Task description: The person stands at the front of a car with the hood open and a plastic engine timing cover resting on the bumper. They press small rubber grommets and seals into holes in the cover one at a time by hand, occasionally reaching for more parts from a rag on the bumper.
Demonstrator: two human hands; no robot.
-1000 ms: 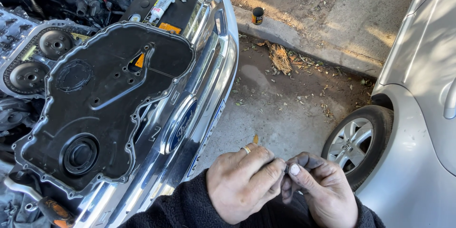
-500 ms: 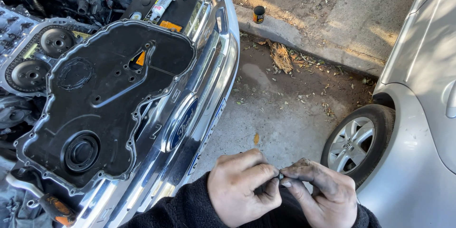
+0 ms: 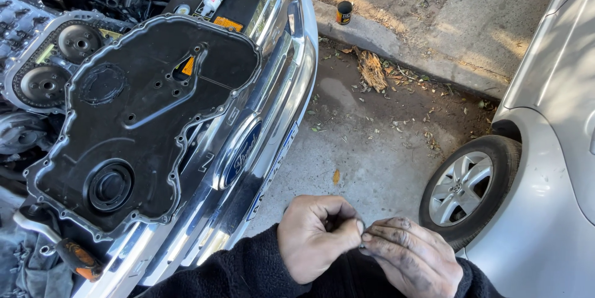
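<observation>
My left hand [image 3: 316, 236] and my right hand [image 3: 409, 254] meet low in the view, above the pavement, both grimy and in dark sleeves. Their fingertips pinch together over something very small that I cannot make out. A large black engine cover [image 3: 142, 118] with a bolt-holed grey rim rests on the open engine bay and the chrome grille [image 3: 260, 137] of a vehicle, left of my hands. Neither hand touches the cover.
Timing gears [image 3: 59, 62] show at the upper left. A black battery [image 3: 214, 0] sits behind the cover. An orange-handled tool [image 3: 77, 257] lies at the lower left. A silver car and its wheel [image 3: 465, 186] stand right. A small can [image 3: 344, 11] sits on the kerb.
Both hands have curled tighter and turned, knuckles up, with the fingertips pressed closer together. A small yellowish bit seen by the left fingers earlier is hidden now.
</observation>
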